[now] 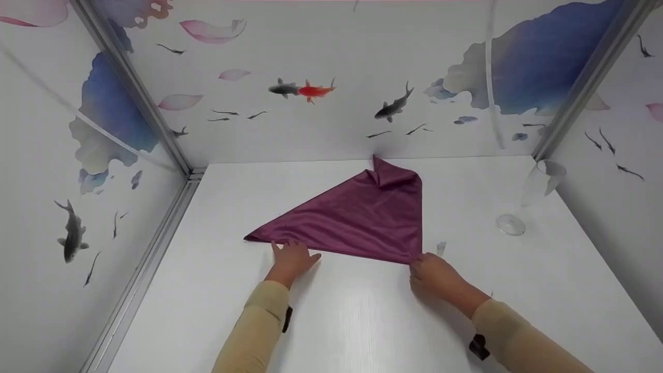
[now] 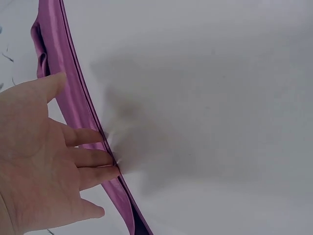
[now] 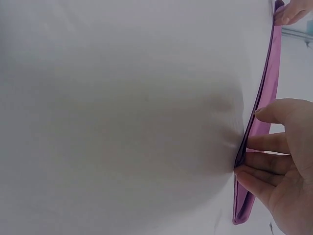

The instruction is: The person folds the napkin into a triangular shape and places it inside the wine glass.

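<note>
A purple satin cloth napkin (image 1: 352, 217) lies on the white table, folded into a rough triangle with a crumpled flap at its far corner. My left hand (image 1: 291, 259) rests its spread fingertips along the near edge, towards the left point; the left wrist view shows the fingers (image 2: 93, 157) straight against the folded edge and the thumb apart. At the near right corner, my right hand (image 1: 437, 274) touches the cloth. In the right wrist view its fingers (image 3: 266, 161) reach out to the layered edge, with the thumb tip close by the same edge.
A clear stemmed glass (image 1: 541, 184) stands at the right side of the table (image 1: 352, 316). A small clear object (image 1: 441, 248) lies just beyond my right hand. Printed panels (image 1: 321, 124) with fish and petals wall in the back and both sides, with metal rails (image 1: 140, 93) at the corners.
</note>
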Demonstrator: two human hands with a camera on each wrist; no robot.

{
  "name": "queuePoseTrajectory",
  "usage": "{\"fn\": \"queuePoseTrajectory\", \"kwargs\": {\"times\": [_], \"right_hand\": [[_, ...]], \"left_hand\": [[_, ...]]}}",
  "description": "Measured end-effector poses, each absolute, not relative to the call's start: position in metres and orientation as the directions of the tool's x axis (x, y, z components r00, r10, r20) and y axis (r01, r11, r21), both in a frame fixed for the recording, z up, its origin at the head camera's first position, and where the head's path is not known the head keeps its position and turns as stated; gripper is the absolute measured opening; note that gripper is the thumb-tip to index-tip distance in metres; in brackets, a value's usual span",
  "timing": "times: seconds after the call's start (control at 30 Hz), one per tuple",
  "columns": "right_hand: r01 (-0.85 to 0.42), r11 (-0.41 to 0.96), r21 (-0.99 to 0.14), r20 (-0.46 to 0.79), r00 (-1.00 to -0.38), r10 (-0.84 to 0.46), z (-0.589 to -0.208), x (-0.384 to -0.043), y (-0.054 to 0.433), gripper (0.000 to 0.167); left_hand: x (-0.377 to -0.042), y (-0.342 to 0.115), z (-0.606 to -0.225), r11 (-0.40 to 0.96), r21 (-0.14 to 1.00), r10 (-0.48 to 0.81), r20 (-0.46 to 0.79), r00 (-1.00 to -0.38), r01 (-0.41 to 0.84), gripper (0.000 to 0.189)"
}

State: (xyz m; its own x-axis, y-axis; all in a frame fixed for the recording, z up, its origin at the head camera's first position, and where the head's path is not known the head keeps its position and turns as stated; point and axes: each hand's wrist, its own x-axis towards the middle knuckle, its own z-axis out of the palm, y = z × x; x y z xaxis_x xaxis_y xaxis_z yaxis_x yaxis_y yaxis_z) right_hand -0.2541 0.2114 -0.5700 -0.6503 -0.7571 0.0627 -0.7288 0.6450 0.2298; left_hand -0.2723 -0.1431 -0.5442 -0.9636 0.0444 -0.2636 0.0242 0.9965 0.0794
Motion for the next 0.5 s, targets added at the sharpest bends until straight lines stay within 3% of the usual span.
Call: {"fn": "queuePoseTrajectory", "kwargs": {"times": [0.1,0.13,0.4,0.5], "right_hand": [[-0.67,0.741,-0.039,0.136,-0.738,-0.66,-0.573,-0.25,0.208,0.012],[-0.668,0.742,-0.055,0.149,-0.74,-0.656,-0.574,-0.248,0.207,0.011],[-0.728,0.685,0.035,0.235,-0.66,-0.714,-0.577,-0.241,0.203,0.012],[-0.768,0.617,0.175,0.228,-0.578,-0.784,-0.576,-0.239,0.199,0.012]], "left_hand": [[-0.278,-0.145,-0.546,0.996,0.091,0.036,-0.267,-0.963,0.012,0.078],[-0.28,-0.145,-0.547,0.995,0.097,0.034,-0.263,-0.964,0.009,0.079],[-0.29,-0.142,-0.549,0.993,0.117,0.008,-0.222,-0.975,-0.019,0.087],[-0.292,-0.142,-0.55,0.992,0.118,-0.006,-0.21,-0.978,-0.032,0.091]]}}
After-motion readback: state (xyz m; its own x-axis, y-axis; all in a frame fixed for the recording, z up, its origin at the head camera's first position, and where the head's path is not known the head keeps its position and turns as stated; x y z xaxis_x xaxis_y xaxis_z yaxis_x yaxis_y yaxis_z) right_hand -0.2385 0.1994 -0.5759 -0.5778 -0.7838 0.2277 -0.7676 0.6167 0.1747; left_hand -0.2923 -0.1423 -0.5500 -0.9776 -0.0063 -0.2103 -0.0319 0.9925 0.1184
